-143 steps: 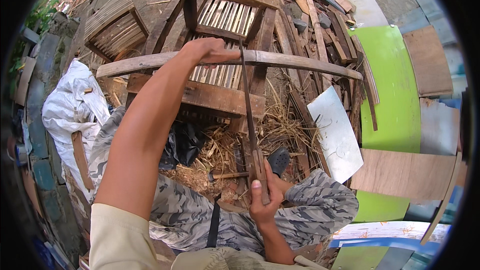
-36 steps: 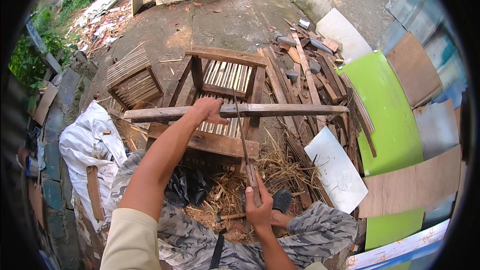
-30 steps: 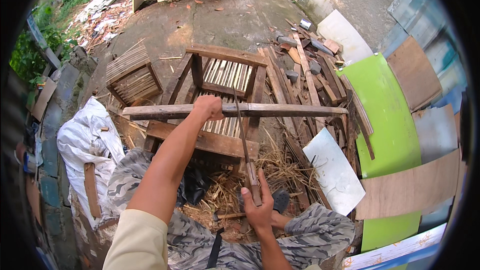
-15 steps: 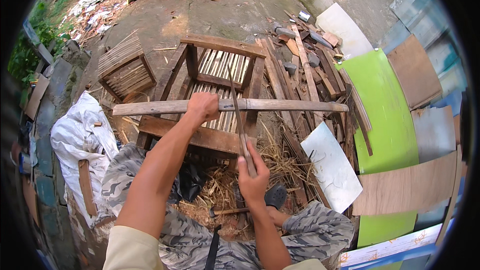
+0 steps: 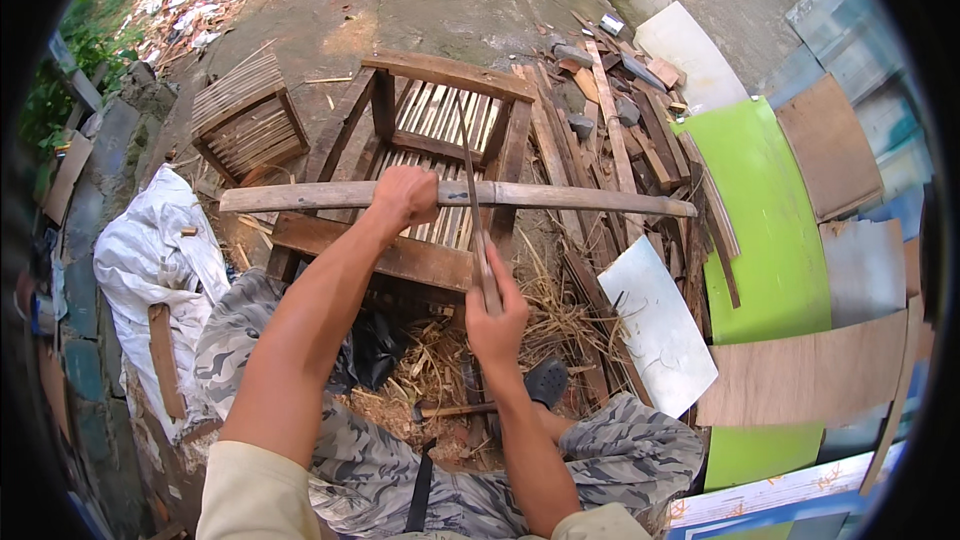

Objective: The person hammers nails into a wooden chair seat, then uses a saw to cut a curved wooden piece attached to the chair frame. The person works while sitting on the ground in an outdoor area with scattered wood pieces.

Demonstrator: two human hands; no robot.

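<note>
A long bamboo pole (image 5: 590, 202) lies crosswise over an upturned slatted wooden frame (image 5: 400, 258). My left hand (image 5: 406, 196) is closed around the pole left of its dark joint mark. In my right hand (image 5: 497, 318) is the handle of a long, narrow-bladed hand tool (image 5: 470, 165); its blade appears nearly edge-on, so I cannot tell whether it is a saw or a machete. The blade crosses the pole just right of my left fist and points away over the frame.
To the left stands a smaller slatted wooden piece (image 5: 250, 118) beside a white sack (image 5: 150, 265). Scrap wood (image 5: 600, 140) and a green panel (image 5: 765, 230) lie to the right. A hammer-like tool (image 5: 455, 408) rests on shavings (image 5: 400, 425) near my feet.
My right hand has slid the bladed tool forward, away from me, and its tip reaches farther over the frame. My left hand keeps its hold on the bamboo pole.
</note>
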